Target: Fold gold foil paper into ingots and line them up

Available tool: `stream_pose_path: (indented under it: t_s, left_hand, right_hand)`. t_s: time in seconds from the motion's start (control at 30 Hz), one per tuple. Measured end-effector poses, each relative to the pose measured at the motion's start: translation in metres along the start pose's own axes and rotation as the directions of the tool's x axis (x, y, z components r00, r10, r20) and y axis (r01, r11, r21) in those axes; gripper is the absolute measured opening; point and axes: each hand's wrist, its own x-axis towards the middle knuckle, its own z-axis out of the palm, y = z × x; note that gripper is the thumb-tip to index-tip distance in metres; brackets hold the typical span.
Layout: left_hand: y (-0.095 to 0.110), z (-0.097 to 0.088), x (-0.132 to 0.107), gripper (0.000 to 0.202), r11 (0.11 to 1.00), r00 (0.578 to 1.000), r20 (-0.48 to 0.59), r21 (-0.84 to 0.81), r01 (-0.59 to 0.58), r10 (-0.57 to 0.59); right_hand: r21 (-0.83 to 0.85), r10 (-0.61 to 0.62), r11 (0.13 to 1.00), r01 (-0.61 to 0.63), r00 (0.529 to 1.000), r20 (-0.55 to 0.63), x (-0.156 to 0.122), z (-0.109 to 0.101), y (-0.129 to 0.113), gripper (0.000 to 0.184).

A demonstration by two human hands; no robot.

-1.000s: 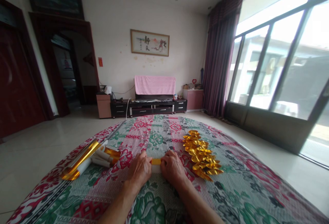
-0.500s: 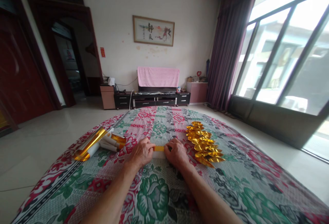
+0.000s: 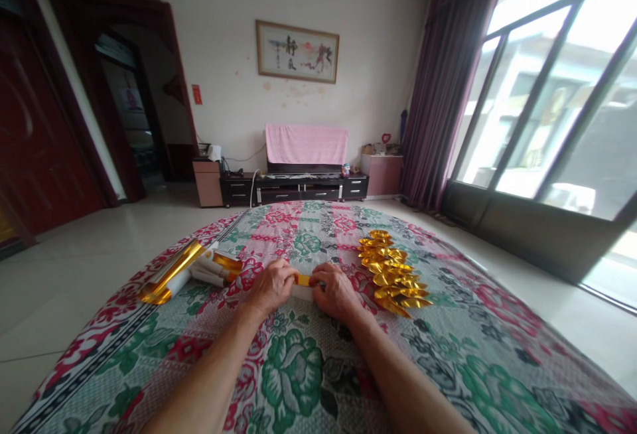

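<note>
Gold paper point(image 3: 303, 280) sits pinched between my left hand point(image 3: 269, 286) and right hand point(image 3: 336, 291), both closed on it, seemingly half-folded; folded pieces point(image 3: 391, 275) are piled right, flat sheets point(image 3: 199, 269) remain left.

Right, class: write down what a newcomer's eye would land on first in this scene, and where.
The heap of folded gold pieces glints on the floral cloth, just beside the right hand. At the cloth's middle, that hand and the left hand pinch a gold paper strip; gold foil rolls lie to the left.
</note>
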Motion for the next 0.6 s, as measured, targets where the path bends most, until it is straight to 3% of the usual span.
stream_pose_path:
  t_s: [0.23, 0.5, 0.6]
  left_hand:
    - [-0.006, 0.004, 0.004, 0.025, 0.999, 0.999, -0.034, -0.033, -0.016, 0.014]
    - [-0.011, 0.005, 0.004, 0.026, 0.994, 0.999, -0.039, -0.109, -0.026, 0.022]
    - [-0.009, 0.004, 0.004, 0.021, 0.989, 0.997, -0.052, -0.132, -0.063, 0.057]
  right_hand:
    - [0.016, -0.025, 1.000, 0.024, 0.999, 0.028, -0.002, -0.003, 0.000, 0.022]
    - [0.084, -0.090, 0.993, 0.079, 0.986, 0.137, -0.001, -0.011, 0.010, 0.028]
    - [0.086, -0.090, 0.993, 0.080, 0.989, 0.121, -0.002, -0.010, 0.012, 0.028]
